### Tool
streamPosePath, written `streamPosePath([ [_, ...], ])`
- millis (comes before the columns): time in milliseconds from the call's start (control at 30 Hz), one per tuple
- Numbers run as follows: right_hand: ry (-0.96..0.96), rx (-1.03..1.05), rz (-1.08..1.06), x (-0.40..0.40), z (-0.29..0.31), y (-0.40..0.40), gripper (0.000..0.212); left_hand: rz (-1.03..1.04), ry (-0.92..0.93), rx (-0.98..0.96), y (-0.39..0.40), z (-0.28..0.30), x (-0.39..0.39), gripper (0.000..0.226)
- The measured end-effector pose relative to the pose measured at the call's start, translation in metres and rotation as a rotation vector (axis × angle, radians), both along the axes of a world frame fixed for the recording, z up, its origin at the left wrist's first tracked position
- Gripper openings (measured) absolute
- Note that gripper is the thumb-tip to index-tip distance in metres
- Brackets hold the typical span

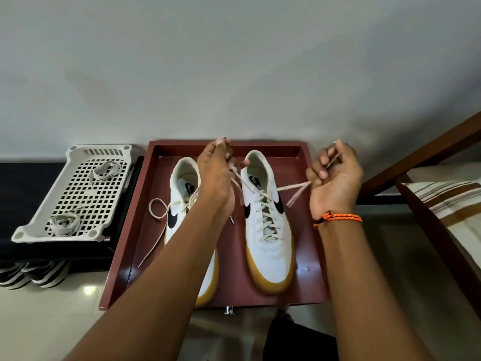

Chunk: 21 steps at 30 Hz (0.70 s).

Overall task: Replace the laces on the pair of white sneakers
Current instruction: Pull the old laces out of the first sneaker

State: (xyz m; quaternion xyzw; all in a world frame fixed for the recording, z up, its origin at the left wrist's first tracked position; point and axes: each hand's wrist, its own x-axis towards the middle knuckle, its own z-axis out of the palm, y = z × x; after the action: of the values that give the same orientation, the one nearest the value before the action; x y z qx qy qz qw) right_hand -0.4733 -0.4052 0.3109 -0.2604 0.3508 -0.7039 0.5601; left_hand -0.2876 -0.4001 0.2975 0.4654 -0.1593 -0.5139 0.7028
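Observation:
Two white sneakers with yellow soles stand in a dark red tray (315,230). The right sneaker (268,246) is laced with a cream lace (265,212). My left hand (216,173) pinches one end of that lace above the shoe's opening. My right hand (335,178) grips the other end, pulled out to the right. The left sneaker (182,204) lies partly under my left forearm; its lace (156,209) hangs loose in a loop onto the tray.
A white perforated basket (73,194) at the left holds two bundles of laces (63,224). Striped shoes (31,274) sit under a dark shelf. A wooden frame (426,152) and striped cloth (450,199) are at the right. A grey wall is behind.

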Motion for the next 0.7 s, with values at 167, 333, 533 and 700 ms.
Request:
streamPosePath([
  [167, 0.733, 0.160, -0.152, 0.012, -0.026, -0.015, 0.029, -0.237, -0.695, 0.287, -0.012, -0.025, 0.011, 0.020],
  [333, 1.537, 0.372, 0.079, 0.026, -0.049, 0.003, 0.035, -0.444, -1.232, 0.406, 0.006, -0.016, 0.025, 0.031],
  [533, 1.635, 0.050, -0.130, 0.057, -0.034, 0.012, 0.020, -0.208, -1.279, 0.278, 0.071, 0.009, 0.070, 0.018],
  [700, 1.541, -0.144, -0.022, 0.104, -0.039, 0.033, 0.014, -0.257, -1.368, 0.376, 0.110, -0.019, 0.109, 0.046],
])
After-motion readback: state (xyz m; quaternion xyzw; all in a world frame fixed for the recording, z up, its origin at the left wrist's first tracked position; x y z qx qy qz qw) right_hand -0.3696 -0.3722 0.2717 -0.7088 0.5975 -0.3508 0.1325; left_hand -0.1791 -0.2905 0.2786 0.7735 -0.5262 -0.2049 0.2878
